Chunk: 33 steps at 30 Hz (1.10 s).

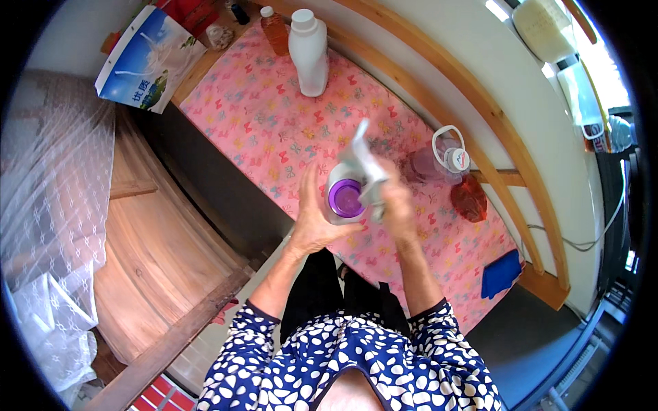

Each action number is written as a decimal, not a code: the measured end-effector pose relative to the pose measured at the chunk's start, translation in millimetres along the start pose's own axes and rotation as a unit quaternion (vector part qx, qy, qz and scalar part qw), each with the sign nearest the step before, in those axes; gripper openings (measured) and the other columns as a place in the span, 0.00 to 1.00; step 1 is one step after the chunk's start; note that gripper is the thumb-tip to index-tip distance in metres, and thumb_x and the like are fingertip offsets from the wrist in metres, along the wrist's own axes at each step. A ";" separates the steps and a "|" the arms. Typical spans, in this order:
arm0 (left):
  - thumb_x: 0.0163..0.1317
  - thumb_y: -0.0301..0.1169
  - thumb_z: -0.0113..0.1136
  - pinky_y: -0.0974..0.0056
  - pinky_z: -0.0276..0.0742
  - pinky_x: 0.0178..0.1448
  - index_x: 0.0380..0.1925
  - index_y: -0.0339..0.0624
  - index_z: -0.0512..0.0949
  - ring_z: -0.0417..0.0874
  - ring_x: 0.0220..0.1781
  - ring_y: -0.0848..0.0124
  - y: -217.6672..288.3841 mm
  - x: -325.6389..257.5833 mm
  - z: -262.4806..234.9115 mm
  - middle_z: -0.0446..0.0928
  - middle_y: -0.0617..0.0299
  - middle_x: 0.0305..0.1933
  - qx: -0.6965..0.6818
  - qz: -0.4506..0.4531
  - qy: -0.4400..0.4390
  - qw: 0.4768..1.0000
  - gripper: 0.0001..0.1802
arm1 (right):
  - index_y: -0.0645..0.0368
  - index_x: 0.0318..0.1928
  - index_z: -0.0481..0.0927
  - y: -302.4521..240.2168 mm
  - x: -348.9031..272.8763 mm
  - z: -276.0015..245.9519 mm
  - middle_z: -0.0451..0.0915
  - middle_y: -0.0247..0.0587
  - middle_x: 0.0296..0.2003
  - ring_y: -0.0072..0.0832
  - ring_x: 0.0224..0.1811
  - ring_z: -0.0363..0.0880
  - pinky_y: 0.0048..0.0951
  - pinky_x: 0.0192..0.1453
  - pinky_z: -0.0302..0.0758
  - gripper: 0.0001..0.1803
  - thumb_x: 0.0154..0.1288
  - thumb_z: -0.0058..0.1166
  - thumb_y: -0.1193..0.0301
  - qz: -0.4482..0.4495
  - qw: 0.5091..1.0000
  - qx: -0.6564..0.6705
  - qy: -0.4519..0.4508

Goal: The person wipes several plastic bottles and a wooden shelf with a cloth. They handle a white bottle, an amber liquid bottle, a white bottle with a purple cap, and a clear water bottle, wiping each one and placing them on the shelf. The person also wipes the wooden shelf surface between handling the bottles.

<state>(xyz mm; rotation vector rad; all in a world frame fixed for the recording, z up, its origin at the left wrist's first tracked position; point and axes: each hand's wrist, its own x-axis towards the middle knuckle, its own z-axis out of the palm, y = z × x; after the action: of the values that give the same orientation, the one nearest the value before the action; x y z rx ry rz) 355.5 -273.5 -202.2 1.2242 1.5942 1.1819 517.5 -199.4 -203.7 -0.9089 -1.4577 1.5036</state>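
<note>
In front of me, above the pink patterned cloth, is a pale bottle with a round purple cap (347, 198), its top turned toward my view. My left hand (313, 222) curves around the bottle's near left side, thumb and fingers spread along it. A white and grey cloth (367, 163) is gripped in my right hand (397, 205) and lies against the bottle's right side. Motion blurs that hand and the cloth's upper end. Most of the bottle's body is hidden by the cap, the cloth and my hands.
A white bottle (308, 55) and an amber bottle (274, 31) stand on the patterned tablecloth (253, 116) at the back. To the right are a handled clear jug (436, 163), a red bag (469, 198) and a blue folded item (501, 275). A blue-white carton bag (147, 61) stands back left.
</note>
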 end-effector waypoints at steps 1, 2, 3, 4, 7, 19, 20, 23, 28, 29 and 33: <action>0.29 0.36 0.80 0.54 0.58 0.69 0.68 0.38 0.48 0.59 0.67 0.54 -0.9 -0.7 12.0 0.57 0.48 0.64 -0.033 0.010 0.005 0.999 0.66 | 0.57 0.53 0.77 -0.7 -4.4 14.6 0.73 0.42 0.56 0.34 0.61 0.63 0.42 0.69 0.52 0.22 0.67 0.37 0.60 -0.040 0.991 -0.119 -0.039; 0.29 0.32 0.80 0.55 0.63 0.66 0.65 0.39 0.53 0.65 0.62 0.54 6.1 -0.9 18.1 0.59 0.49 0.62 -0.044 -0.016 -0.023 0.999 0.61 | 0.57 0.51 0.78 -6.4 -1.5 23.2 0.74 0.40 0.55 0.37 0.63 0.60 0.44 0.69 0.49 0.20 0.67 0.40 0.61 -0.077 0.980 -0.179 -0.040; 0.30 0.32 0.80 0.55 0.64 0.65 0.64 0.40 0.54 0.66 0.61 0.55 3.0 -0.5 22.3 0.60 0.49 0.61 -0.032 -0.023 -0.020 0.999 0.59 | 0.57 0.50 0.78 -2.1 2.6 22.1 0.74 0.41 0.54 0.38 0.62 0.61 0.44 0.68 0.51 0.20 0.67 0.40 0.61 -0.081 0.977 -0.195 -0.042; 0.30 0.32 0.79 0.56 0.65 0.64 0.64 0.41 0.55 0.67 0.60 0.55 -2.9 -0.1 25.7 0.61 0.49 0.60 -0.020 -0.030 -0.015 0.999 0.58 | 0.57 0.49 0.79 4.3 10.1 19.9 0.75 0.41 0.54 0.39 0.61 0.62 0.44 0.66 0.52 0.20 0.67 0.40 0.61 -0.086 0.973 -0.211 -0.046; 0.32 0.33 0.80 0.57 0.67 0.64 0.63 0.41 0.57 0.68 0.61 0.57 2.9 4.1 32.5 0.64 0.50 0.59 -0.010 -0.026 0.022 0.999 0.56 | 0.63 0.48 0.78 12.1 35.6 13.9 0.75 0.43 0.52 0.41 0.58 0.65 0.41 0.64 0.57 0.21 0.68 0.39 0.60 -0.045 0.972 -0.221 -0.070; 0.40 0.28 0.77 0.68 0.75 0.53 0.55 0.41 0.68 0.77 0.47 0.74 -8.3 12.6 4.8 0.75 0.63 0.46 0.003 -0.047 0.117 0.992 0.40 | 0.61 0.55 0.74 71.2 18.4 38.1 0.74 0.47 0.52 0.34 0.56 0.68 0.34 0.58 0.64 0.22 0.70 0.41 0.60 0.167 0.977 0.127 0.038; 0.40 0.27 0.77 0.69 0.75 0.53 0.55 0.40 0.69 0.77 0.46 0.75 -8.2 12.3 0.0 0.75 0.64 0.46 0.004 -0.055 0.120 0.991 0.39 | 0.60 0.56 0.74 77.3 3.6 52.6 0.71 0.45 0.56 0.34 0.61 0.65 0.35 0.60 0.62 0.21 0.70 0.41 0.61 0.100 0.982 0.149 0.061; 0.41 0.23 0.72 0.70 0.73 0.54 0.54 0.39 0.70 0.76 0.46 0.76 -17.8 7.5 -17.6 0.74 0.65 0.47 -0.050 -0.070 0.124 0.989 0.35 | 0.58 0.59 0.72 63.1 -21.4 87.0 0.60 0.40 0.67 0.37 0.70 0.55 0.41 0.66 0.55 0.21 0.69 0.43 0.63 -0.036 0.996 0.053 0.063; 0.42 0.25 0.73 0.68 0.73 0.52 0.51 0.41 0.70 0.74 0.46 0.75 -30.0 1.2 -35.1 0.72 0.66 0.45 -0.050 -0.056 0.156 0.985 0.33 | 0.53 0.56 0.74 95.3 3.3 89.9 0.71 0.41 0.57 0.41 0.61 0.65 0.48 0.62 0.57 0.20 0.67 0.44 0.61 -0.058 0.986 -0.134 0.086; 0.42 0.24 0.73 0.67 0.73 0.53 0.52 0.42 0.70 0.74 0.46 0.75 -35.2 0.2 -40.1 0.72 0.66 0.45 -0.058 -0.054 0.159 0.984 0.33 | 0.52 0.55 0.75 111.0 13.0 91.4 0.73 0.42 0.55 0.42 0.59 0.67 0.50 0.61 0.58 0.19 0.67 0.44 0.60 -0.042 0.985 -0.143 0.091; 0.44 0.25 0.71 0.66 0.71 0.55 0.54 0.42 0.68 0.73 0.47 0.73 -49.7 -1.4 -52.6 0.71 0.65 0.46 -0.118 -0.062 0.161 0.978 0.34 | 0.57 0.50 0.75 169.6 32.3 67.4 0.76 0.49 0.48 0.48 0.55 0.69 0.49 0.57 0.63 0.21 0.67 0.41 0.56 0.123 0.953 -0.258 0.098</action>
<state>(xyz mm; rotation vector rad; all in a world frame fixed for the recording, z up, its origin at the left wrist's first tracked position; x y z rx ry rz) 294.2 -290.7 -236.6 0.8003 1.6748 1.4957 429.8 -192.8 -366.9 -1.5574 -1.6632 1.1666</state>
